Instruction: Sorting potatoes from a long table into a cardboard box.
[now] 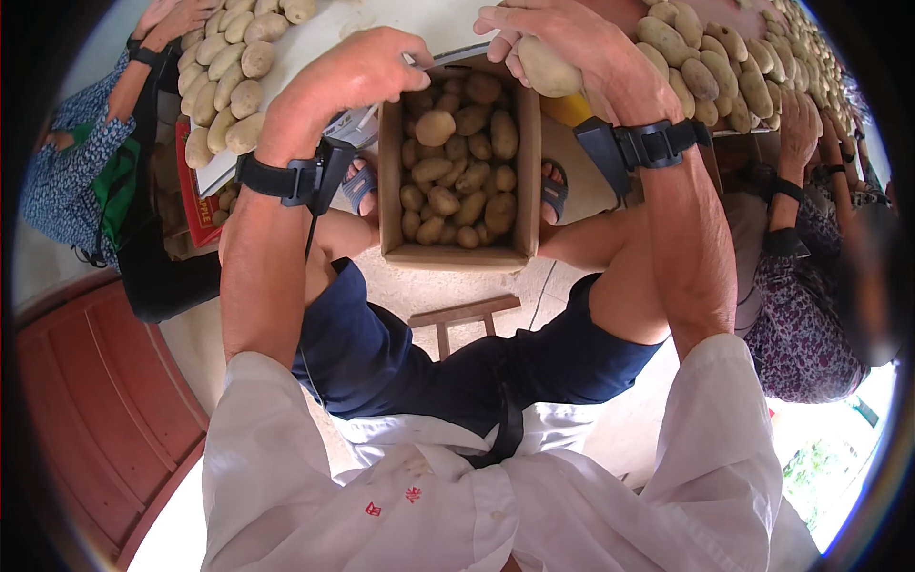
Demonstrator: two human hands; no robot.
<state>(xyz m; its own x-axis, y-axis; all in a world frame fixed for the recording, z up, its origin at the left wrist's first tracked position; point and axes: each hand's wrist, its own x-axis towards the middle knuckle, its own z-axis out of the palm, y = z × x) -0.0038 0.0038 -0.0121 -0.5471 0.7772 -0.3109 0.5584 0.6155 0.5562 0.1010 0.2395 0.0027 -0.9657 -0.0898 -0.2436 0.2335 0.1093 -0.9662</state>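
Observation:
A cardboard box (458, 258) of potatoes (470, 178) stands between my feet. My left hand (376, 63) is over the box's far left corner, its fingers bent but apart, with nothing seen between them. Below it, one lighter potato (436, 128) looks bigger than the others; whether it rests on them or is in the air I cannot tell. Beyond the box's far right corner, my right hand (562, 38) grips a large pale potato (549, 68).
Potatoes are heaped on the white table (329, 27) at far left (229, 67) and far right (724, 67). A red box (193, 191) sits under the left heap. People sit on both sides, their hands at the heaps. A small wooden frame (465, 311) is between my legs.

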